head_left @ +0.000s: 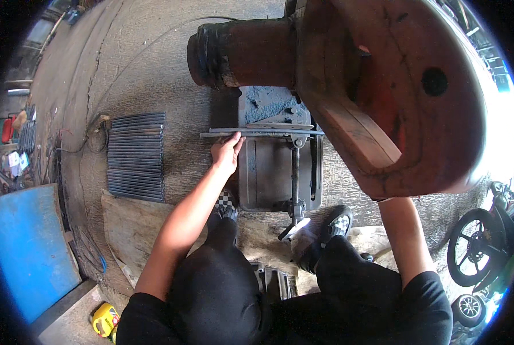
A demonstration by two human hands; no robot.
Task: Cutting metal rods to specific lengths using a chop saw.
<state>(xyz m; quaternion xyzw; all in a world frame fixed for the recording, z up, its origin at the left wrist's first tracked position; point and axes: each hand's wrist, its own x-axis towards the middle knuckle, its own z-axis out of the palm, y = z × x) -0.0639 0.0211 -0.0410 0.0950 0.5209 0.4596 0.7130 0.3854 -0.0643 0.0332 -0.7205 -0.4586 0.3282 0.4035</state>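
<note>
A large reddish-brown cut-off saw [446, 132] fills the upper right, its cylindrical motor housing [257, 54] reaching left. Under it lies the saw's grey metal base [260, 187] with a clamp screw [295, 172]. Thin metal rods [216, 134], seemingly two side by side, lie across the base at the clamp, their left ends sticking out past it. My left hand [227, 152] is closed on these rods near the base's left edge, thumb and fingers pinching them. My right forearm [403, 233] goes up behind the saw head, which hides my right hand and whatever it touches.
A row of cut metal rods [136, 158] lies on the concrete floor to the left. Fine bluish-grey dust [262, 103] coats the base. A blue panel [30, 250] and yellow container [104, 319] are at lower left, a motorcycle wheel [474, 247] at right. My feet flank the base.
</note>
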